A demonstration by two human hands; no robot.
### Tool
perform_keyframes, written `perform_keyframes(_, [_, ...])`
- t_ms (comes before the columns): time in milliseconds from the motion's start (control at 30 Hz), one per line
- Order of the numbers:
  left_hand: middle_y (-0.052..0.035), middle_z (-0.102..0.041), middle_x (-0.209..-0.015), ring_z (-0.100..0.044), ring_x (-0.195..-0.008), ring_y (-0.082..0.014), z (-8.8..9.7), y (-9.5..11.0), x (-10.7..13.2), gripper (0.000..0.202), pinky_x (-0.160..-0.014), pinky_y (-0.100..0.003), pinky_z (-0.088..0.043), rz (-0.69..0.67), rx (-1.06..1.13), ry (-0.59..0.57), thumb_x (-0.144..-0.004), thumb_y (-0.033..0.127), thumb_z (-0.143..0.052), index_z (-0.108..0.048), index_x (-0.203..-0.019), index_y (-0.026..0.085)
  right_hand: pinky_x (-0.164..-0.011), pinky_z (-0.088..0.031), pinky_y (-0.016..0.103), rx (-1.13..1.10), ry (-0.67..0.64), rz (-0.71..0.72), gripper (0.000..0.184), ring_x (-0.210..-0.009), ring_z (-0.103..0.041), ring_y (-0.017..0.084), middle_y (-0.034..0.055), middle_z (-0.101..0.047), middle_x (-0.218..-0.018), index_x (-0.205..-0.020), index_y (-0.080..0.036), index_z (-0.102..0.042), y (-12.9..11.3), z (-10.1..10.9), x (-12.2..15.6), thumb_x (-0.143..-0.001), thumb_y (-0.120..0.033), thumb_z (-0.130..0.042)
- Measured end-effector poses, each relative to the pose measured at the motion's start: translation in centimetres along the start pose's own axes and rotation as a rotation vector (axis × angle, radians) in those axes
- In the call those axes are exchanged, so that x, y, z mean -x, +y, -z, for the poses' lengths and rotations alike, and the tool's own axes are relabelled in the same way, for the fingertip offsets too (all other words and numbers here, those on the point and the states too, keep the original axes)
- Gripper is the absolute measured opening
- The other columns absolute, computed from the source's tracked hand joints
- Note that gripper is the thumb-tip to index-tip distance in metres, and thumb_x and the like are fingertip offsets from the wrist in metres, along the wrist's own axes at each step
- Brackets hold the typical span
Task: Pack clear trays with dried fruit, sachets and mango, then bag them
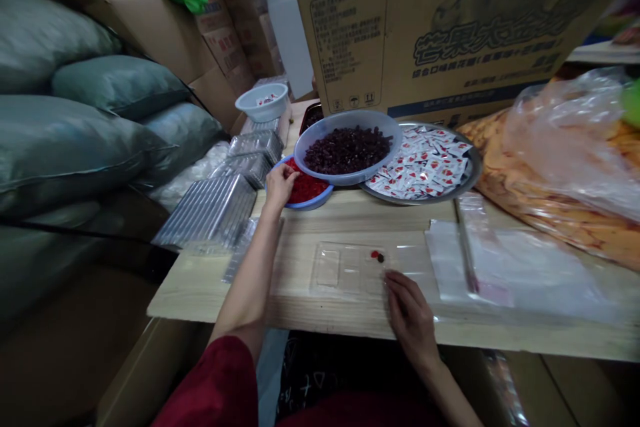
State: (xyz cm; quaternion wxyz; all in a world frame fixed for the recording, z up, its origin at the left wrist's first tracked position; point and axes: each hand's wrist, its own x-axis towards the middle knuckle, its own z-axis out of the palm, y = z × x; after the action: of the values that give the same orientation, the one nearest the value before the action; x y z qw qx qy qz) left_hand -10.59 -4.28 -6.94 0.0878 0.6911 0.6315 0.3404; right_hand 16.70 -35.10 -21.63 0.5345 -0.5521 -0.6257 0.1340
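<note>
My left hand (281, 187) reaches over the rim of a blue bowl (316, 202) of small red pieces (306, 188), its fingers pinched together. Anything between those fingertips is too small to make out. On the table in front of me lies a clear plastic tray (329, 269) with shallow compartments. One red piece (375, 254) and one dark piece (381, 258) sit side by side near its right end. My right hand (411, 313) is closed at the tray's right edge, thumb and fingers gripping there.
A bowl of dark purple pieces (349, 150) overlaps a metal platter of white-and-red sachets (420, 163). Stacked clear trays (207, 213) stand left, below a small bowl (263, 103). Plastic bags (540, 273) lie right. A large carton (450, 33) stands behind; sacks (75, 140) are piled left.
</note>
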Motion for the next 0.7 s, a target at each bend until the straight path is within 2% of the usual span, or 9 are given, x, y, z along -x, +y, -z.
perform_keyframes(100, [-0.0016, -0.067, -0.081, -0.061, -0.077, -0.0175, 1.4, 2.2, -0.6, 0.014, -0.081, -0.030, -0.047, -0.096, 0.085, 0.240, -0.092, 0.031, -0.061, -0.064, -0.084, 0.020, -0.101, -0.058, 0.053, 0.004, -0.002, 0.006, 0.031, -0.120, -0.064, 0.027, 0.0120, -0.066, -0.126, -0.123, -0.026, -0.066, 0.2, -0.2, 0.1, -0.097, -0.013, -0.056])
perform_keyframes(167, [-0.0018, -0.068, -0.085, -0.061, -0.078, -0.0170, 1.4, 4.2, -1.9, 0.011, -0.082, -0.030, -0.047, -0.210, 0.123, 0.273, -0.093, 0.029, -0.060, -0.066, -0.089, 0.020, -0.100, -0.058, 0.053, 0.008, 0.013, 0.016, 0.031, -0.120, -0.064, 0.027, 0.0119, -0.066, -0.126, -0.123, -0.026, -0.066, 0.1, -0.2, 0.1, -0.097, -0.013, -0.056])
perform_keyframes(200, [-0.0019, -0.068, -0.086, -0.061, -0.079, -0.0168, 1.1, 5.2, -2.8, 0.008, -0.083, -0.029, -0.047, -0.268, 0.114, 0.216, -0.092, 0.027, -0.063, -0.066, -0.090, 0.020, -0.100, -0.058, 0.053, 0.010, 0.021, 0.021, 0.032, -0.120, -0.064, 0.027, 0.0119, -0.066, -0.126, -0.124, -0.026, -0.066, 0.0, -0.2, 0.1, -0.097, -0.012, -0.056])
perform_keyframes(267, [-0.0012, -0.067, -0.079, -0.058, -0.076, -0.0163, -0.2, 7.0, -4.8, 0.005, -0.084, -0.029, -0.047, -0.336, 0.045, 0.012, -0.084, 0.019, -0.071, -0.066, -0.085, 0.019, -0.100, -0.058, 0.053, 0.012, 0.037, 0.027, 0.033, -0.121, -0.063, 0.027, 0.0121, -0.066, -0.126, -0.124, -0.025, -0.066, -0.1, -0.1, 0.1, -0.096, -0.011, -0.056])
perform_keyframes(367, [0.0029, -0.058, -0.060, -0.051, -0.064, -0.0148, -3.0, 8.5, -7.4, 0.022, -0.080, -0.029, -0.048, -0.338, -0.061, -0.233, -0.070, 0.009, -0.081, -0.062, -0.068, 0.019, -0.098, -0.059, 0.053, 0.014, 0.050, 0.024, 0.034, -0.120, -0.063, 0.027, 0.0127, -0.066, -0.125, -0.125, -0.025, -0.065, -0.1, -0.1, 0.2, -0.096, -0.010, -0.056])
perform_keyframes(467, [0.0065, -0.048, -0.049, -0.046, -0.057, -0.0138, -5.2, 8.5, -8.9, 0.032, -0.075, -0.028, -0.049, -0.319, -0.070, -0.305, -0.066, 0.009, -0.085, -0.057, -0.059, 0.021, -0.099, -0.058, 0.053, 0.020, 0.064, 0.012, 0.034, -0.119, -0.063, 0.027, 0.0124, -0.067, -0.124, -0.124, -0.025, -0.066, 0.0, -0.2, 0.2, -0.096, -0.010, -0.055])
perform_keyframes(567, [0.0067, -0.047, -0.050, -0.051, -0.060, -0.0142, -5.5, 7.8, -9.4, 0.031, -0.078, -0.029, -0.050, -0.282, -0.040, -0.337, -0.067, 0.010, -0.085, -0.057, -0.060, 0.020, -0.099, -0.058, 0.052, 0.014, 0.073, 0.003, 0.032, -0.117, -0.065, 0.026, 0.0118, -0.068, -0.122, -0.123, -0.025, -0.067, -0.2, -0.1, 0.1, -0.096, -0.011, -0.055])
perform_keyframes(633, [0.0049, -0.053, -0.058, -0.057, -0.070, -0.0151, -4.7, 7.8, -8.8, 0.025, -0.085, -0.030, -0.049, -0.252, 0.050, -0.229, -0.073, 0.010, -0.082, -0.059, -0.066, 0.018, -0.099, -0.058, 0.051, 0.001, 0.064, -0.012, 0.030, -0.116, -0.065, 0.026, 0.0118, -0.068, -0.121, -0.121, -0.025, -0.068, -0.6, 0.1, -0.1, -0.097, -0.013, -0.054])
perform_keyframes(700, [0.0025, -0.059, -0.071, -0.061, -0.081, -0.0155, -3.3, 8.4, -7.0, 0.014, -0.090, -0.032, -0.048, -0.234, 0.230, 0.004, -0.083, 0.013, -0.075, -0.062, -0.078, 0.016, -0.099, -0.058, 0.051, -0.016, 0.056, -0.036, 0.029, -0.116, -0.065, 0.026, 0.0120, -0.068, -0.120, -0.120, -0.025, -0.069, -0.9, 0.4, -0.3, -0.098, -0.015, -0.053])
